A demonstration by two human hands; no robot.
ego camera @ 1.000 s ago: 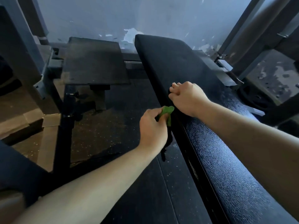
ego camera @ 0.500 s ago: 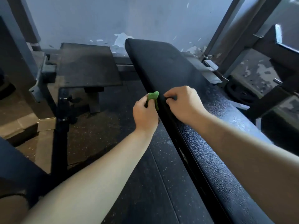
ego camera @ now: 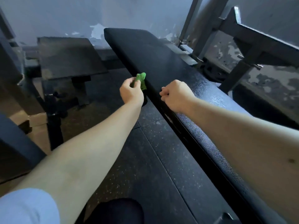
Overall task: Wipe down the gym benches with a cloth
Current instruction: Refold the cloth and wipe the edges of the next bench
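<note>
Surface: a long black padded bench. It runs from beyond both grips down past the right forearm, its textured top catching light just behind the right grip.

Floor: dark speckled rubber matting, below and behind the left grip.

Wall: grey with flaked paint, well beyond both grips.

Steel frame: dark uprights and a crossbeam, well to the right of the right grip, on the far side of the surface. A weight plate lies at its foot.

Flat platform: a dark slab on a post, to the left of the left grip and further away, apart from the surface.

Sleeve: pale blue, at the near end of the left arm.

Right grip: clenched, knuckles forward, resting on the left edge of the surface. Whether anything lies inside the fist cannot be told.

Left grip: held just off the left side of the surface, apart from the right grip. Fingers and thumb are curled and pinch the cloth.

Cloth: green and bunched. It stands up out of the top of the left grip and lies against the side edge of the surface. A dark piece hangs below this grip; what it is cannot be told.
</note>
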